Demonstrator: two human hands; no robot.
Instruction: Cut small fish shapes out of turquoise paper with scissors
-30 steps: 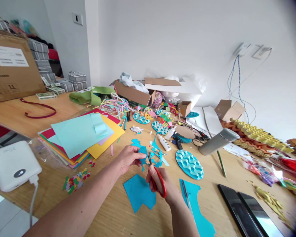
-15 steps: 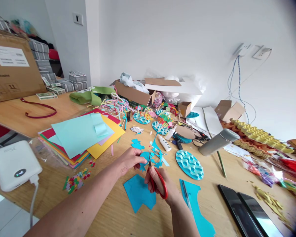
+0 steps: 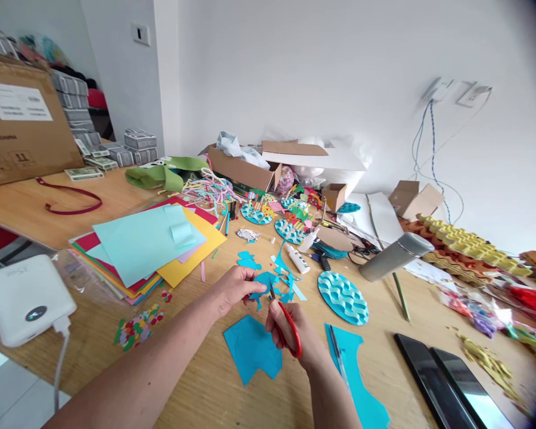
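Note:
Between the thumb and fingers of my left hand (image 3: 237,288) is a small blue paper cutout (image 3: 267,280), held above the table. My right hand (image 3: 295,330) grips red-handled scissors (image 3: 291,328), their blades up against the right side of that paper. Below both hands lies a larger blue paper piece (image 3: 253,348) with notched edges. Blue scraps (image 3: 286,286) lie just behind the blades, and another blue cutout (image 3: 249,260) rests beyond my left fingers. To the right, a pen (image 3: 338,351) sits on a long blue paper piece (image 3: 361,387).
Stacked coloured sheets (image 3: 138,244) and a white power bank (image 3: 29,301) are on the left. A wavy-patterned blue oval (image 3: 343,298), a glue bottle (image 3: 298,260), a grey flask (image 3: 395,257) and two phones (image 3: 433,381) stand or lie on the right. Open boxes (image 3: 245,167) line the wall.
The scissors and my right hand have shifted slightly, and the blue cutout has turned a little in my left fingers. Everything else on the table stays put.

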